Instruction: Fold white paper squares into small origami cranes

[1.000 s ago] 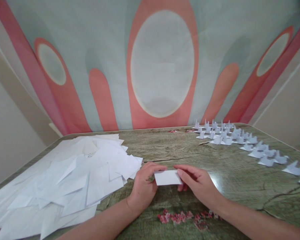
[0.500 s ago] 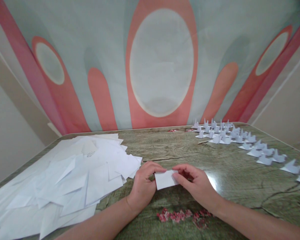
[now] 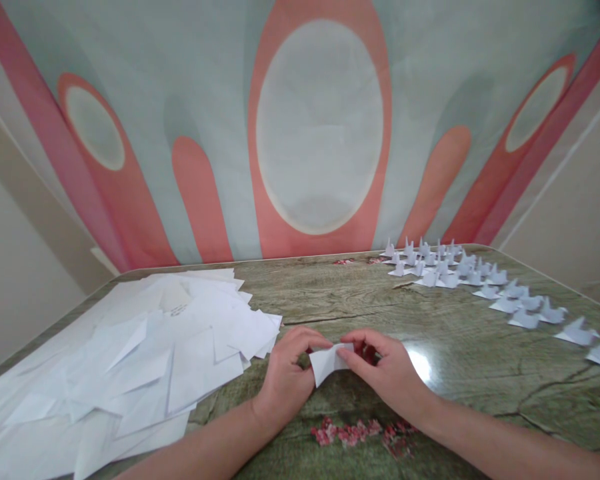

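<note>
- Broadly, the table (image 3: 320, 287) spreads under everything, its top printed like wood, with a bright patch of glare beyond the right hand.
- The pile of paper (image 3: 130, 373) covers the table's left side, loose sheets overlapping.
- The folded paper birds (image 3: 507, 305) stand in a slanting group along the right side, well apart from the hands.
- The right hand (image 3: 387, 367) pinches the right end of the small piece of paper, thumb on the near face; the left hand (image 3: 291, 363) holds its left end, forefinger along the top edge, thumb placement hard to tell.
- The piece of paper (image 3: 325, 363) sits between both hands, in front of the person. It should be very light, springy along its folds and easy to crease or tear; best held lightly by opposite edges.
- Half a second ago it looked nearly flat; now it curves, its near left corner pointing down, while both hands keep their hold.
</note>
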Tool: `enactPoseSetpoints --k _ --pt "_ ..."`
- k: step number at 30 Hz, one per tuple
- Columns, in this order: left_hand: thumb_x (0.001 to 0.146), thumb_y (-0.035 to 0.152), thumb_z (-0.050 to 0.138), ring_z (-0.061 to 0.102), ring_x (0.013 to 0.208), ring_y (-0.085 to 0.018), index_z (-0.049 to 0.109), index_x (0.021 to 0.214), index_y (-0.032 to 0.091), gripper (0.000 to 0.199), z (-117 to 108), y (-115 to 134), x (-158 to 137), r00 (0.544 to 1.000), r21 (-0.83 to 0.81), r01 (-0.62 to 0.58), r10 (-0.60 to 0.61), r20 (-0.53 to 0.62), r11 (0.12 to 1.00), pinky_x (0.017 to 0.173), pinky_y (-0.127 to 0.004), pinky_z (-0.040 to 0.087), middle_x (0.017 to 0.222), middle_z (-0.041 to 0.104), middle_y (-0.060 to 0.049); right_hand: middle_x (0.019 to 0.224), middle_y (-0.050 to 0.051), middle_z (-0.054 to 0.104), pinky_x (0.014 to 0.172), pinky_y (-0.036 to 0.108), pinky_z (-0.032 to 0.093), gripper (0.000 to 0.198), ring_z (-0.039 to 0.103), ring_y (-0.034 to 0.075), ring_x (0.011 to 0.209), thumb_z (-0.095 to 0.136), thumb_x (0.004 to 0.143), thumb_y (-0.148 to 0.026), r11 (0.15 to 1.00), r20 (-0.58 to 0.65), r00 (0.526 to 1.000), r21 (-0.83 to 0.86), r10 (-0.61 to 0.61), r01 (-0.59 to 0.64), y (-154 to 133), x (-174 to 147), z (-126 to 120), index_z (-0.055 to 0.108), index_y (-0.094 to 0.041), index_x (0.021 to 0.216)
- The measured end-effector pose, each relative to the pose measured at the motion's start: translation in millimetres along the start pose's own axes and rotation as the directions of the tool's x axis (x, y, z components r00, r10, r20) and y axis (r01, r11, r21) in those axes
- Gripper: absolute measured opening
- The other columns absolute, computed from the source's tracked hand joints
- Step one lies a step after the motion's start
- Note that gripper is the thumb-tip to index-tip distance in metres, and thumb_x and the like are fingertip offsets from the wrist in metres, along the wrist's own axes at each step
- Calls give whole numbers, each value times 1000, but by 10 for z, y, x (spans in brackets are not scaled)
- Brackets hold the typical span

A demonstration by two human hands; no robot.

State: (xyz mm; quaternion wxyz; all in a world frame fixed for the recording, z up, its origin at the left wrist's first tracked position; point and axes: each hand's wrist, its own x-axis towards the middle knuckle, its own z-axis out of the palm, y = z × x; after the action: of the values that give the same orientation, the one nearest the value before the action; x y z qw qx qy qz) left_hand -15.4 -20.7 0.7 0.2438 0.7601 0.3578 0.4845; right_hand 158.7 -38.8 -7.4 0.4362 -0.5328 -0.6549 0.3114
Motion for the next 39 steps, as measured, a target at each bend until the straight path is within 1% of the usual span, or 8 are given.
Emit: enactPoseSetpoints --k 9,18,21,25,30,35,37,39 --pt "69 10 62 57 66 -14 62 73 17 7 3 32 8 994 25 105 -106 25 994 57 -22 43 70 62 -1 62 -1 59 50 22 39 14 51 12 54 59 75 -31 999 3 999 -35 -38 38 -48 -12 -13 66 -20 80" --pt "71 12 61 56 66 -13 61 73 16 5 17 31 -2 988 21 145 -146 52 989 58 -22 42 70 61 -1 65 -1 61 53 23 41 12 53 12 57 59 77 -30 994 1 998 -83 -64 64 -38 -8 -9 66 -21 82" --pt "74 13 58 57 70 -14 63 78 17 7 8 48 -2 983 -4 156 -155 95 988 61 -23 43 74 62 -2 67 0 62 53 23 41 14 54 13 58 58 78 -31 996 0 998 -67 -57 57 -15 5 -17 65 -21 83" --pt "78 11 51 58 79 -15 63 92 20 21 -20 75 4 970 -27 171 -163 183 985 68 -24 46 86 65 -3 70 1 63 55 24 43 17 54 13 59 56 79 -33 998 -5 998 -35 -56 56 -5 34 -46 65 -20 85" --pt "78 12 53 59 83 -16 63 101 22 26 -29 66 13 970 -68 159 -143 196 985 70 -26 48 92 65 -4 69 1 60 56 24 42 15 54 14 61 55 80 -30 992 30 993 -48 -113 114 -40 47 -81 65 -20 84" --pt "82 11 50 57 90 -16 61 109 26 33 -20 28 23 969 -88 83 -60 238 993 79 -29 47 95 62 -4 71 0 59 60 25 42 13 54 14 65 54 81 -25 988 81 987 -42 -142 146 -77 38 -123 65 -20 87" --pt "82 9 48 57 91 -16 62 107 26 33 -23 22 32 973 -82 47 -27 229 996 80 -29 47 96 61 -5 75 1 60 63 26 43 13 54 15 68 54 80 -23 990 98 986 -30 -137 141 -77 45 -147 64 -20 88" --pt "79 10 53 57 92 -16 65 101 25 29 -24 27 43 975 -64 47 -32 220 997 81 -29 46 97 61 -5 77 2 61 65 27 43 15 55 15 69 54 80 -22 994 109 988 -13 -110 112 -74 60 -173 61 -19 93"
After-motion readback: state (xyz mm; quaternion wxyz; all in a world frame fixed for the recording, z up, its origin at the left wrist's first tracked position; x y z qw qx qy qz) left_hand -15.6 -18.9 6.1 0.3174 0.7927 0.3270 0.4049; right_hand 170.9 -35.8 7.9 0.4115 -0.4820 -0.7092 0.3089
